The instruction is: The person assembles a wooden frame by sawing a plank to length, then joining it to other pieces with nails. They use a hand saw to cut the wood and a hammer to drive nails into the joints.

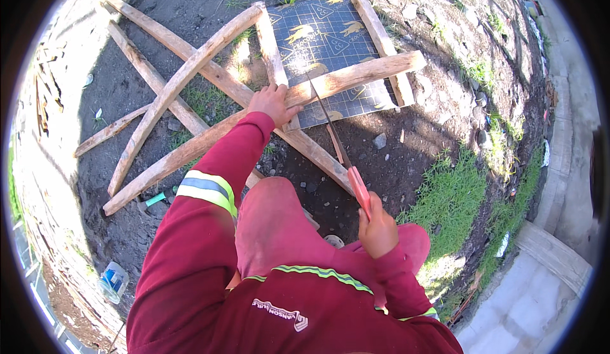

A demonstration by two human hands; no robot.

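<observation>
A long, rough wooden pole (356,77) lies slantwise before me, resting across other timbers. My left hand (272,105) grips it from above, thumb stretched along its near side. In my right hand (379,225) is a handsaw, held by its red handle (359,192). The narrow saw blade (333,127) reaches up and away, its far part against the pole just right of my left hand. How deep the blade sits in the wood I cannot tell. Beneath the pole lies a dark printed sheet (318,35) with a grid pattern, flanked by two short timbers.
Several more poles (159,103) cross one another at the left. A hammer (154,199) with a green handle lies beside my left arm. A clear plastic container (114,282) is at the lower left. Grass (451,195) and a concrete edge (551,258) are on the right.
</observation>
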